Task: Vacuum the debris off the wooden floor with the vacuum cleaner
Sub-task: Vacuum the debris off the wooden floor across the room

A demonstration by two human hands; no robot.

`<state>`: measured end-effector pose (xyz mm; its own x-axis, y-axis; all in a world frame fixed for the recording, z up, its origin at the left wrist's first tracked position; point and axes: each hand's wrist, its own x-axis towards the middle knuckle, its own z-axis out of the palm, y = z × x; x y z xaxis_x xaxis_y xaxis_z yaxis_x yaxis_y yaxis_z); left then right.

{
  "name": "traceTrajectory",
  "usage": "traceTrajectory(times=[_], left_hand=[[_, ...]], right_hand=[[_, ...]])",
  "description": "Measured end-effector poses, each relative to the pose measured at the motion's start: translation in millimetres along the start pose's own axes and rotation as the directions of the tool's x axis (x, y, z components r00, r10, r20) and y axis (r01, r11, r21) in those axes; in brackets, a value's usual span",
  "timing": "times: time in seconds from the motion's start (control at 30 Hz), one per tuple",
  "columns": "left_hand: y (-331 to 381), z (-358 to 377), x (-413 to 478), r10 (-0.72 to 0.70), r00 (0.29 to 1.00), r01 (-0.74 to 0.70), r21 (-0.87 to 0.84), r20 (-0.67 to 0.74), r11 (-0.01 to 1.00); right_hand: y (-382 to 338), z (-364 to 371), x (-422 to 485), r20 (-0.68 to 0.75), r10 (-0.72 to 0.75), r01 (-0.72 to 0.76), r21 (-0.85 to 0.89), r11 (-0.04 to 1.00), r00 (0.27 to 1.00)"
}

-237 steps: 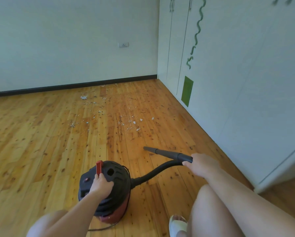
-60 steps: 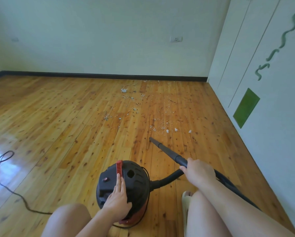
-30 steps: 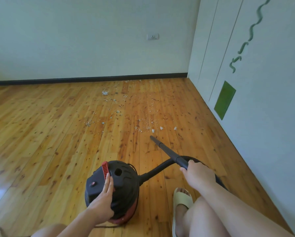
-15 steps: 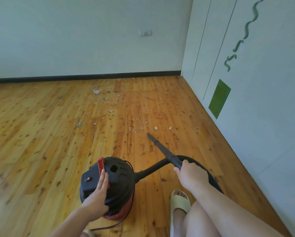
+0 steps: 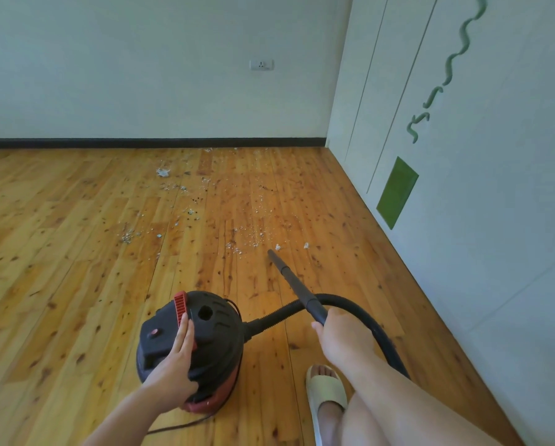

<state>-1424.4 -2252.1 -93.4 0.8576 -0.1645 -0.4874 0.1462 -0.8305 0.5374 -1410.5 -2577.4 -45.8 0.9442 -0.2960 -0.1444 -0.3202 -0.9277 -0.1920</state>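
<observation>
Black rigid plastic wand (image 5: 297, 286) feels light clenched in my right hand (image 5: 342, 338), its tip just short of white debris (image 5: 237, 247), while my left hand (image 5: 176, 358) rests flat, ungripping, on the squat, likely heavier black-and-red canister vacuum (image 5: 205, 336).

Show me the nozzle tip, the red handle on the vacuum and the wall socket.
nozzle tip (image 5: 270, 252), head view, open end.
red handle (image 5: 180, 306), head view, ribbed middle.
wall socket (image 5: 261, 64), head view, faceplate centre.

Pale wall (image 5: 125, 75) carrying a socket (image 5: 261, 64), black skirting board (image 5: 141, 142) running along its foot. White wardrobe (image 5: 495, 188) standing right, showing green markings. Daylight glowing on the plank floor (image 5: 60, 252).
</observation>
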Motion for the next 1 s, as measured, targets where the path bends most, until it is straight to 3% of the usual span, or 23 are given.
traceTrajectory(times=[1.0], left_hand=[[7, 0, 22, 0.03, 0.999, -0.03, -0.001, -0.036, 1.0]], right_hand=[[34, -11, 18, 0.041, 0.087, -0.086, -0.036, 0.996, 0.995]])
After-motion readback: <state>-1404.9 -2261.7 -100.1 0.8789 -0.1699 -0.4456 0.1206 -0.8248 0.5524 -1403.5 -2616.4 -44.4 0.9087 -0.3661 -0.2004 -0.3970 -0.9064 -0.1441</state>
